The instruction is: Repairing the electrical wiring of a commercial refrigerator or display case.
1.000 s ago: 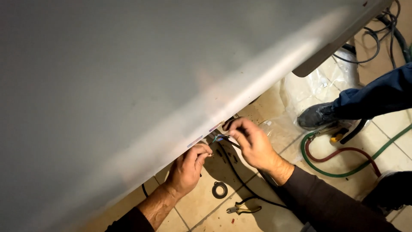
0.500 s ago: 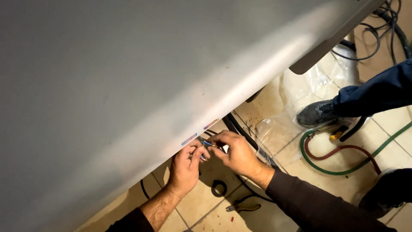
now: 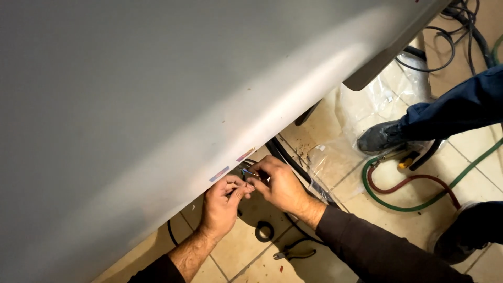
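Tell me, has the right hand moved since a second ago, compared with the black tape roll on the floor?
Yes. The right hand slid left along the grey panel's edge, from up and right of the black tape roll to nearly above it, meeting the left hand.

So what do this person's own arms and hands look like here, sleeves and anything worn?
Both hands are bare: no gloves, and no rings or watch that I can make out. The left hand has its dark sleeve pushed up, leaving a hairy forearm bare. The right hand comes out of a long dark brown sleeve reaching the wrist.

The big grey panel (image 3: 157, 94) looks like smooth, matt painted metal. The floor tiles (image 3: 361, 199) are beige ceramic, slightly glossy. The clear plastic sheet (image 3: 335, 157) is shiny and wrinkled.
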